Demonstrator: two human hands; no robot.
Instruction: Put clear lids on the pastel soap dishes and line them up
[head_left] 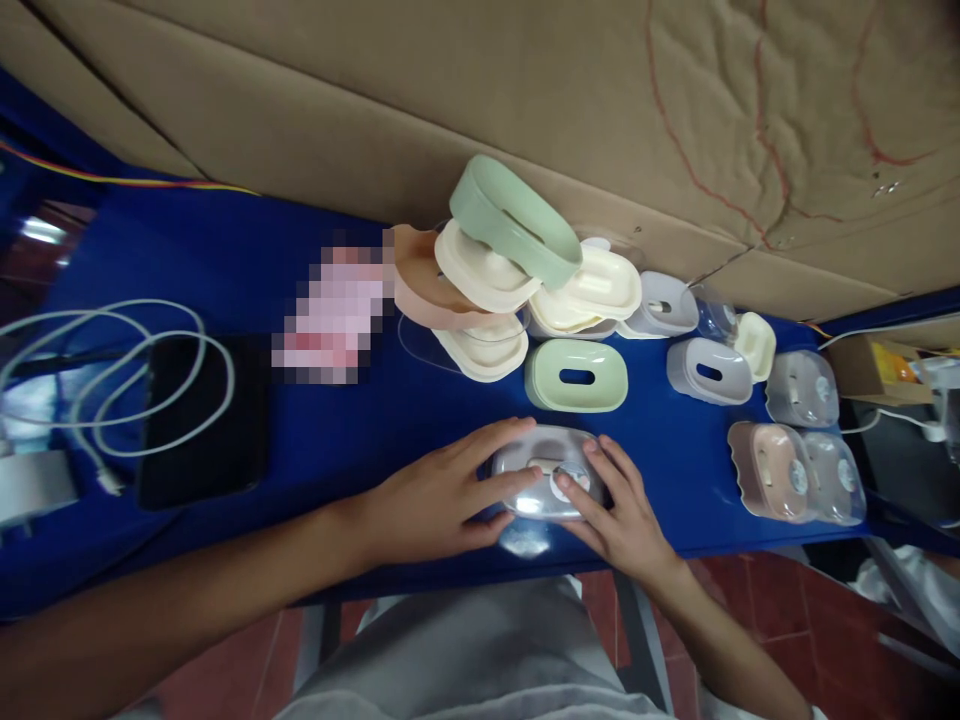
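The clear-lidded box [555, 440] is on the blue bench [675, 470], directly in front of me near the edge. I am grasping it from both ends: my left hand [454, 490] spans its left side with fingers spread, my right hand [622, 505] covers its right side. A pale strip [551, 465] shows at its top, one fingertip touching it.

Just beyond lies an oval green shell [538, 385] with a slot – dark blue shows through. A grey shell [724, 385] to the right has a similar slot. Behind, a heap holds a tilted green piece [480, 205], cream trays [480, 285] and a peach piece [412, 270] partly under them. At the right stand further lidded boxes, among them a peach box [757, 470] and a grey box [829, 485], side by side.

Labels: a round sticker [580, 478] on my box, partly under my right hand; similar ones on the lidded boxes. Print too small to read.

Obscured: a pink patch [334, 315] at left is pixelated. A white adapter [37, 485] and a cardboard carton [862, 370] – yellow contents, not identifiable – are harder to make out.
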